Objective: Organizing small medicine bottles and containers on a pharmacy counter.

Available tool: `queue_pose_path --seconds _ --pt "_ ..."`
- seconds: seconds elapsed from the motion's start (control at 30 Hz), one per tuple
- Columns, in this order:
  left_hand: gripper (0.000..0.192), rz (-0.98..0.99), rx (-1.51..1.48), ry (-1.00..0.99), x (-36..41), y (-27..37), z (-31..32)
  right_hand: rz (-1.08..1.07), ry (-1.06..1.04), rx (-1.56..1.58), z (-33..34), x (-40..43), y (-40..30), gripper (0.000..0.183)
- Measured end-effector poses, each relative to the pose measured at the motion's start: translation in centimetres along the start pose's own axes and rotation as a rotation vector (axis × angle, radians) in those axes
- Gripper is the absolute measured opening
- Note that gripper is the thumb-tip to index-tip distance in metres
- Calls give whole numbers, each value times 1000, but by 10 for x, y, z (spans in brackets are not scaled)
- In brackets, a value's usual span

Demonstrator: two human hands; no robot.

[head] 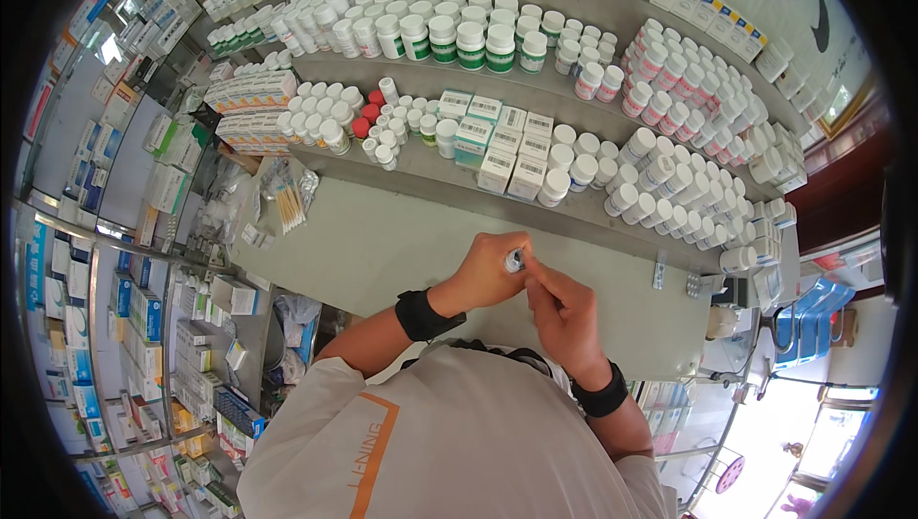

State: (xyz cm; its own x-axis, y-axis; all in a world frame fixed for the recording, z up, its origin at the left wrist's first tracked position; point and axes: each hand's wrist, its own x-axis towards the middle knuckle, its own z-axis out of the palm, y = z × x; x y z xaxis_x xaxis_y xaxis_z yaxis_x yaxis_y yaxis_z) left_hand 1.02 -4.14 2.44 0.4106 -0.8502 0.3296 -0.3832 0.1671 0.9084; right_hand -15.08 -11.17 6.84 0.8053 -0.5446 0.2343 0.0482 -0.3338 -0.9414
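My left hand (pixel 489 268), with a black band at the wrist, is closed around a small vial (pixel 514 261) held upright over the counter. The round top of the vial shows a dark and silvery middle. My right hand (pixel 563 307), also banded in black, is beside it, its index finger reaching to the rim of the vial. The fingers hide most of the vial's body. Whether the right fingers pinch anything is hidden. Beneath both hands lies the pale green countertop (pixel 401 232).
Stepped grey shelves (pixel 430 182) hold white pill bottles (pixel 500 46) and medicine boxes (pixel 495 169) beyond the counter. Cotton swabs (pixel 290 205) in a bag lie at the left, a blister pack (pixel 658 274) at the right. Glass shelving (pixel 100 236) with medicine boxes stands along the left.
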Motion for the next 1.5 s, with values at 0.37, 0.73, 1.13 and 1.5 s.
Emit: queue_pose_path --seconds 0.37,0.73,1.13,1.5 --pt "21 108 118 -1 6 -2 4 151 119 71 -3 -3 5 37" --pt "29 59 159 -31 2 -8 -22 370 136 -101 -77 -6 49 37" --pt "29 -53 114 -128 2 -6 -33 451 -174 -959 -89 -63 124 37" --pt "27 61 134 -288 8 1 -12 174 -36 -68 -39 10 5 34"
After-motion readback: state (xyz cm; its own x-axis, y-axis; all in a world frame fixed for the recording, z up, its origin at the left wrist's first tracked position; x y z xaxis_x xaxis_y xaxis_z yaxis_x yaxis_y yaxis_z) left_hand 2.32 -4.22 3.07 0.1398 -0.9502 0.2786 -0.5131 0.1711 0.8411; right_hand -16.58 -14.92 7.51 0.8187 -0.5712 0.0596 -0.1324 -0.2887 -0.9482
